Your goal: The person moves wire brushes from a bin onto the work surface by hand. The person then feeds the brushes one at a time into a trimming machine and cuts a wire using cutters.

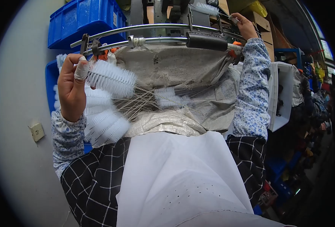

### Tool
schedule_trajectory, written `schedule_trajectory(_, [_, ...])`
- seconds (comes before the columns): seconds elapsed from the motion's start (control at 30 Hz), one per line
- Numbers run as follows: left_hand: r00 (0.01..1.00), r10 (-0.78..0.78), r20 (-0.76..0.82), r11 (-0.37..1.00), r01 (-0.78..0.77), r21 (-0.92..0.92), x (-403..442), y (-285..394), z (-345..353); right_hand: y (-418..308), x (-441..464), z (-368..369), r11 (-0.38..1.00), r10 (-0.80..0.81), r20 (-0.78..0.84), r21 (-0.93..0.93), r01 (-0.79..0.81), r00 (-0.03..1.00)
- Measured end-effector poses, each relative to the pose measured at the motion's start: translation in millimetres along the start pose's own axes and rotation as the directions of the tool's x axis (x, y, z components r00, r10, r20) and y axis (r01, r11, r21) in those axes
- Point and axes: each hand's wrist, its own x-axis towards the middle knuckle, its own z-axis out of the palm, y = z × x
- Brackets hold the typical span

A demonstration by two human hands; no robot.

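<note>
My left hand (72,89), its thumb wrapped in white tape, pinches the bristle end of a white bottle brush (114,78). That brush's twisted wire stem slants down to the right, over the cloth. Below it lies a heap of similar brushes (103,121), their wire stems bunched toward the middle. My right hand (245,27) is raised at the upper right, fingers closed at the wire end of another white brush (206,9). This second brush lies by the dark machine, behind the curved metal rails (160,40).
A blue crate (86,22) stands at the upper left. Grey sacking (175,66) hangs below the rails, with a few brushes (171,98) on it. A white bin (283,96) is on the right. A white apron (178,170) covers my lap.
</note>
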Motion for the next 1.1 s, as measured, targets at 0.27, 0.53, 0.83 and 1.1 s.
schedule_trajectory(0.27, [0.993,-0.089,0.075,0.985,0.099,-0.142,9,10,27,-115,-124,-48,0.886,-0.454,0.703,0.42,0.196,0.546])
schedule_trajectory(0.53, [0.935,-0.121,0.335,0.936,-0.005,0.353,-7,4,28,-214,-153,35,0.609,-0.601,0.547,0.786,-0.11,0.582])
schedule_trajectory(0.83, [0.798,-0.596,0.085,0.588,0.362,0.724,-46,-23,-55,-104,-22,55,0.9,-0.252,-0.276,-0.42,0.119,0.928])
schedule_trajectory(1.1, [0.8,-0.6,-0.023,0.469,0.376,0.799,-50,-13,-50,-103,-19,58,0.883,-0.291,-0.229,-0.438,0.169,0.929])
